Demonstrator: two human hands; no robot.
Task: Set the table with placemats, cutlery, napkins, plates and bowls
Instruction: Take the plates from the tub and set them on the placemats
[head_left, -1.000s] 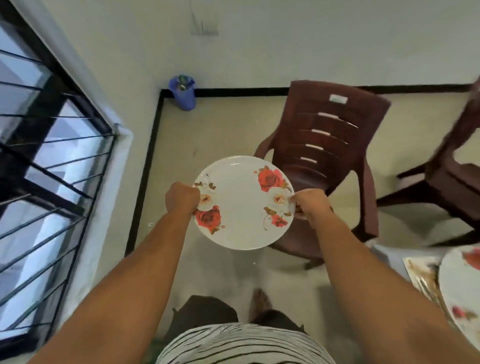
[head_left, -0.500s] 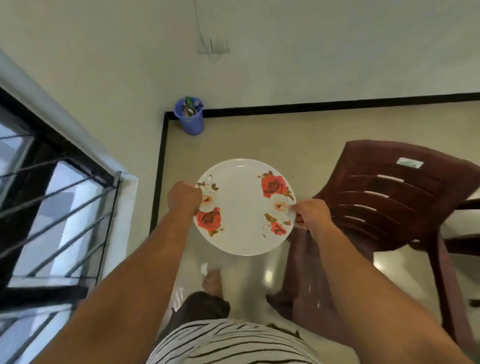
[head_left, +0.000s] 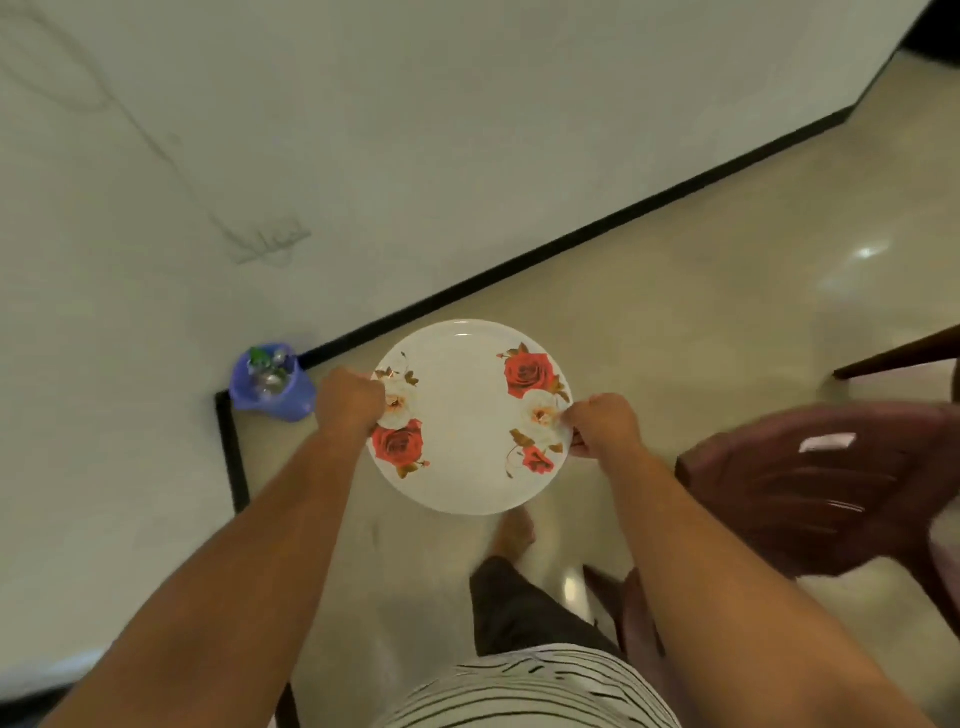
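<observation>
Plate (head_left: 467, 415), white with red roses, was in the air in front of the person, above the floor (head_left: 675, 312), nearly level. The left hand (head_left: 349, 400) gripped its left rim with curled fingers, and the right hand (head_left: 602, 423) pinched the right rim in the same way. No desk was in view, so the step in hand was, I judge, carrying. To do it well, both grips should stay firm and the plate flat until it is over a placemat. Nearest around was the person's bare foot (head_left: 514, 527) under the plate. A brown chair (head_left: 810, 483) stood close on the right and could catch an elbow or a leg. Farther left, a blue bin (head_left: 270, 384) sat in the corner by the wall (head_left: 363, 130).
</observation>
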